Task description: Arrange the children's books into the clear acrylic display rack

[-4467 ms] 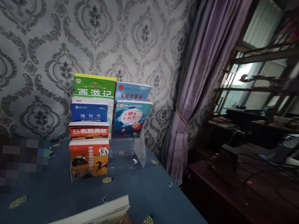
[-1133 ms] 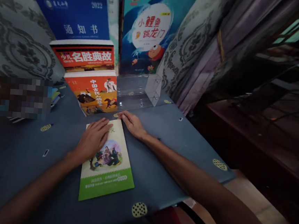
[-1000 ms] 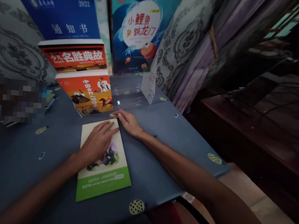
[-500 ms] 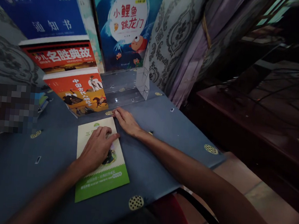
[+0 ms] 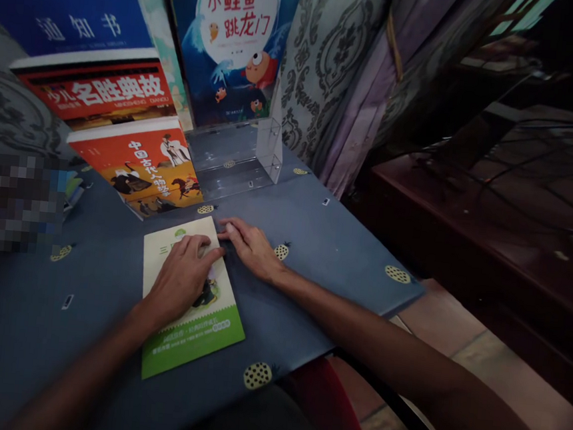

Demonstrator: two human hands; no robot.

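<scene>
A paperback book [image 5: 192, 357] with a cream cover and a green lower band lies closed on the table. My left hand [image 5: 184, 269] rests on its cover, fingers slightly bent and thumb spread to the right, hiding part of the title and picture. Just right of the book's upper edge, my right hand [image 5: 251, 245] lies on the cloth. Its index finger stretches toward the book's side; whether the fingertip touches it I cannot tell. Beyond the hands, an orange book [image 5: 145, 169] stands in a clear display rack [image 5: 269, 150].
Behind the orange book stand a red book [image 5: 106, 92] and a blue booklet [image 5: 69, 2]. A blue picture book [image 5: 231, 43] leans at the back. The blue tablecloth [image 5: 309, 237] has pineapple prints. Curtains [image 5: 348, 133] hang behind; a dark red cabinet [image 5: 441, 222] stands right.
My right hand has slid a little toward me along the book's right side. My left hand stays on the cover. The view has shifted slightly.
</scene>
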